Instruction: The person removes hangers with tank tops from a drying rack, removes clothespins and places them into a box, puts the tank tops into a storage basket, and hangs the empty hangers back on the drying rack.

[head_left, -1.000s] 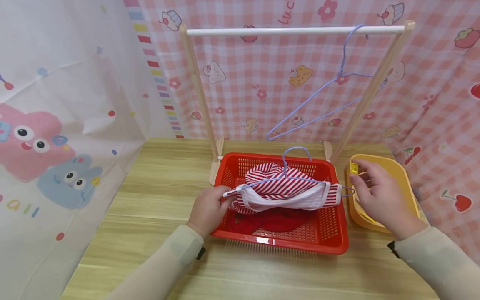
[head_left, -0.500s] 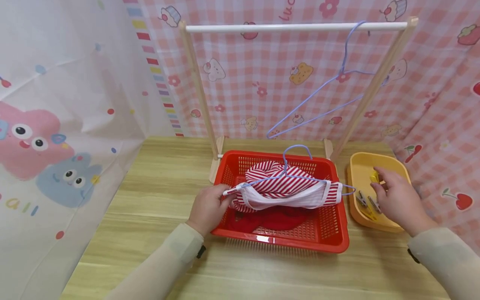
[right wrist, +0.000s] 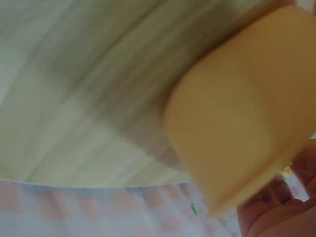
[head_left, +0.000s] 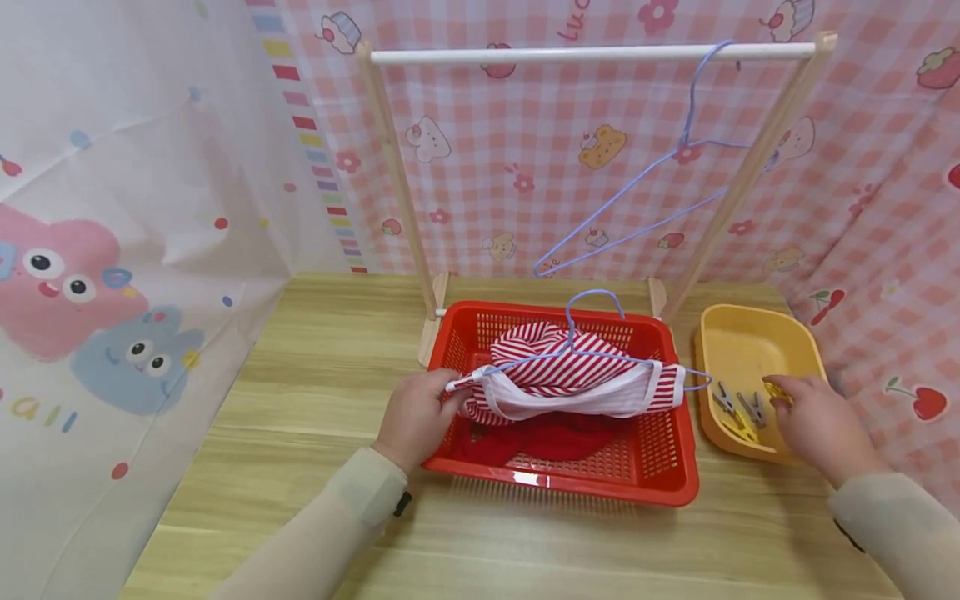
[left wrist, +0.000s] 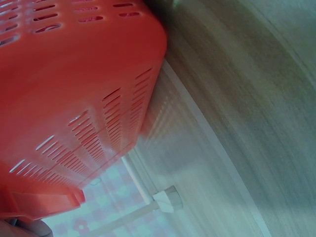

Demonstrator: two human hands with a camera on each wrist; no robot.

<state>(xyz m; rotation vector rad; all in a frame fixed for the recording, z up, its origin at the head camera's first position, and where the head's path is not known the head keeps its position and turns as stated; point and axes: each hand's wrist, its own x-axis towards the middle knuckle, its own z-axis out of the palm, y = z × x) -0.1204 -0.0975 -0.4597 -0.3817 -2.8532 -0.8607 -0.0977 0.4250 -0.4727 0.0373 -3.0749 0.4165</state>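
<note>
My left hand (head_left: 416,419) grips the left end of a blue hanger (head_left: 600,355) at the basket's left rim. On the hanger is a red-and-white striped garment (head_left: 558,367) with white trim, bunched inside the red basket (head_left: 562,482). Over the right side of a yellow tray (head_left: 731,321), my right hand (head_left: 825,427) pinches a yellow clothespin (head_left: 775,389), mostly covered by the fingers. Grey clothespins (head_left: 751,410) and a yellow one (head_left: 742,428) lie in the tray. The right wrist view shows the tray's outer wall (right wrist: 237,118) beside the hand.
Behind the basket stands a rack with wooden posts and a white bar (head_left: 585,56). A bare blue hanger (head_left: 637,179) hangs from its right end. Red cloth (head_left: 570,439) lies in the basket. Patterned curtains enclose the wooden table (head_left: 322,350).
With the yellow clothespin, my right hand has moved right and nearer across the tray, uncovering the clothespins lying there. My left hand stays on the hanger's end.
</note>
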